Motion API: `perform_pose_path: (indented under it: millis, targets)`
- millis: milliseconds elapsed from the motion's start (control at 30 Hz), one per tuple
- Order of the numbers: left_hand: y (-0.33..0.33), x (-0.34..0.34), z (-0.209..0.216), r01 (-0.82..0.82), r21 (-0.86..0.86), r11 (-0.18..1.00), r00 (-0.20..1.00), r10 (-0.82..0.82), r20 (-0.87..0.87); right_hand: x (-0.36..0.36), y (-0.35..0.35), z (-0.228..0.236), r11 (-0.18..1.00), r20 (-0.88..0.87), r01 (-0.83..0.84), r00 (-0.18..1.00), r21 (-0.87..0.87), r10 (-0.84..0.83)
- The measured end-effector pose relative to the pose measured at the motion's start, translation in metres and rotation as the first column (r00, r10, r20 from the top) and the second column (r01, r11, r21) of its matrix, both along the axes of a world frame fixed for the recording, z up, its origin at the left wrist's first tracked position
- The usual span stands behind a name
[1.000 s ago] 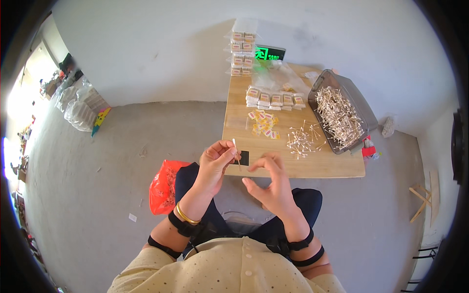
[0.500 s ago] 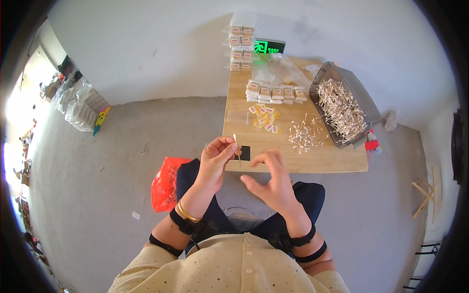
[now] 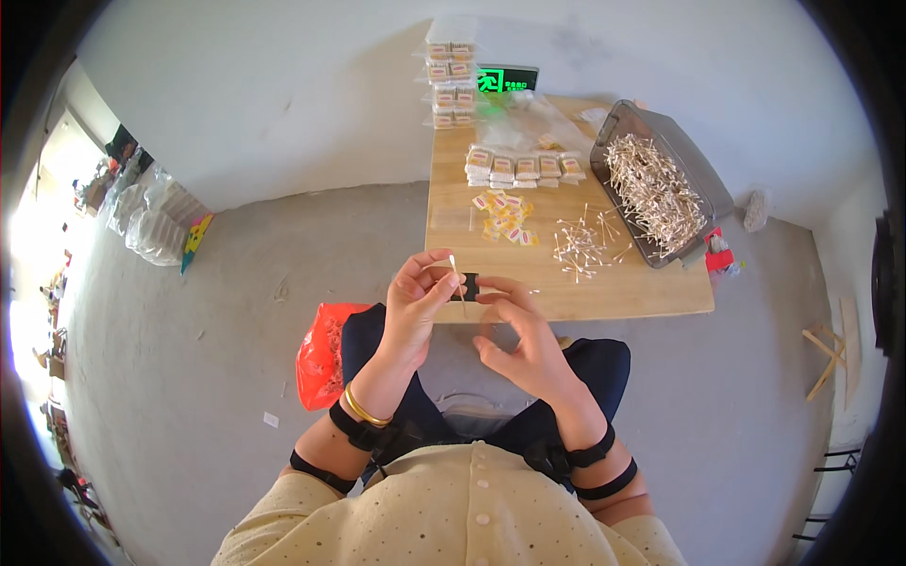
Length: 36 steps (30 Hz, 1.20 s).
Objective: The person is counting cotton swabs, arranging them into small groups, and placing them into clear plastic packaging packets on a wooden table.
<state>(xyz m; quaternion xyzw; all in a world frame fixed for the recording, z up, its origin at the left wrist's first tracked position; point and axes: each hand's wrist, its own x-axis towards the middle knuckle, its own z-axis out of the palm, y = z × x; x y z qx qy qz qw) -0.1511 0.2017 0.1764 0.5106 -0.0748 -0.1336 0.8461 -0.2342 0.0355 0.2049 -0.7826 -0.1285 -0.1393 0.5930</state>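
A white-tipped cotton swab stands nearly upright between the thumb and fingers of my left hand, over the table's near edge. My right hand holds nothing that I can see; its thumb and fingers are spread and curved. Its fingertips reach a small black square on the table, but whether they touch it I cannot tell. Beyond my hands lie scattered yellow-and-white labels and, right of them, a loose pile of cotton swabs.
A grey bin heaped with swabs stands on the wooden table at right. Small packs line up behind the labels; bagged packs are stacked at the back left. A red bag sits on the floor by my left leg.
My right hand has moved left, its fingers now stretched toward the black square beside my left hand. The left hand keeps its hold on the swab. The view has shifted slightly.
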Motion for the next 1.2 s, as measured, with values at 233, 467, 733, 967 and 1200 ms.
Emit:
perform_pose_path:
  millis: [233, 467, 733, 967, 1200]
  targets:
    - [-0.002, 0.0, -0.003, -0.004, 0.036, 0.999, 1.0, 0.004, 0.018, 0.001, -0.016, -0.029, 0.993, -0.048, 0.092, 0.995, 0.076, -0.088]
    - [-0.02, -0.008, -0.021, -0.012, 0.107, 0.994, 0.999, 0.006, 0.053, 0.005, -0.008, -0.061, 0.905, -0.309, 0.122, 0.951, 0.408, 0.012]
    - [-0.025, -0.008, -0.127, 0.218, 0.511, 0.832, 0.96, -0.276, 0.04, -0.008, -0.051, -0.158, 0.945, -0.593, 0.24, 0.803, 0.225, -0.063]
    - [-0.042, 0.031, -0.151, -0.173, 0.889, 0.424, 0.738, -0.542, 0.403, 0.012, -0.11, -0.201, 0.796, -0.245, 0.416, 0.797, -0.439, -0.552]
    - [-0.086, 0.068, -0.165, -0.275, 0.879, 0.39, 0.54, -0.694, 0.477, 0.055, -0.142, -0.207, 0.616, -0.067, 0.54, 0.718, -0.573, -0.692]
